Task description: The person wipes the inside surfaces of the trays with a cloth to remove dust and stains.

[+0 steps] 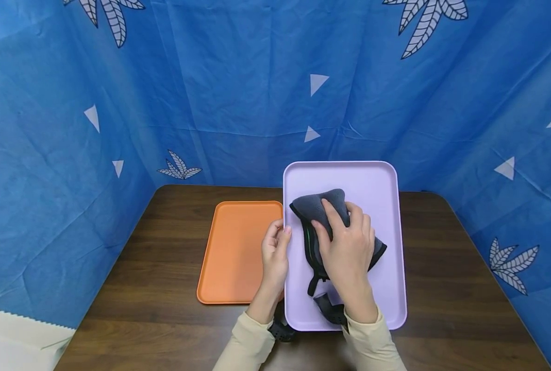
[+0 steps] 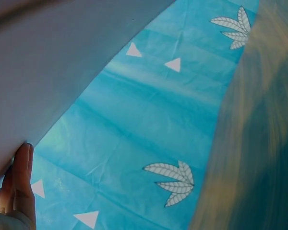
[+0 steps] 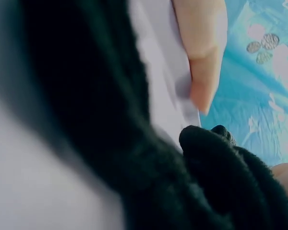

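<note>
The left hand (image 1: 275,252) grips a purple tray (image 1: 374,193) by its edge while the right hand (image 1: 349,247) grasps a black-edged gray cloth (image 1: 313,207).

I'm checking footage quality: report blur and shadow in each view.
Head view: fairly evenly lit, purple tray and gray cloth fairly sharp; left wrist view: tray dim, shadow darkening part of the table; right wrist view: nearest cloth nearly black and blurred, farther folds clearer.

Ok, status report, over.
Left hand grips lilac rectangular tray. Right hand holds grey black-edged cloth over it. No obstruction visible; orange rectangular tray at left.
</note>
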The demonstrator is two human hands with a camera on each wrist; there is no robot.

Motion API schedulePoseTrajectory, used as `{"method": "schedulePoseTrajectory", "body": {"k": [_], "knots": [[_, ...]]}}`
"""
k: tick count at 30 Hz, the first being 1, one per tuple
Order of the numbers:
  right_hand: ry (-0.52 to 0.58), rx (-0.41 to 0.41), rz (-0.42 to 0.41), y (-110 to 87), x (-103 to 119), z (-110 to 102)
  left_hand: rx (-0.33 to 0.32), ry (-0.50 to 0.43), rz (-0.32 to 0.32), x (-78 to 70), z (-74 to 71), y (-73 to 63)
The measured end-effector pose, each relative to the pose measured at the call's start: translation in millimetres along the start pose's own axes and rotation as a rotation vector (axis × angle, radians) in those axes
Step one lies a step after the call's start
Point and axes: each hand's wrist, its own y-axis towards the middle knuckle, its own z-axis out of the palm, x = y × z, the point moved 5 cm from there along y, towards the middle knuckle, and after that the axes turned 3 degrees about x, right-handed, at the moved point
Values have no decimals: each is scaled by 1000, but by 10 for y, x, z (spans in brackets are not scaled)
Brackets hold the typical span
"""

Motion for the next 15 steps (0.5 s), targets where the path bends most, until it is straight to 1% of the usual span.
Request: {"method": "schedulePoseTrajectory", "body": {"k": [3, 8, 12, 15], "knots": [[-5, 5, 45, 1, -109, -53, -12, 29, 20, -15, -17, -1], [-26, 7, 160, -7, -327, -163, -19, 39, 25, -25, -45, 8], [-37, -13, 247, -29, -485, -251, -30, 32, 32, -40, -66, 27], [-33, -20, 284, -50, -560, -288, -33, 21, 37, -46, -78, 39]]}}
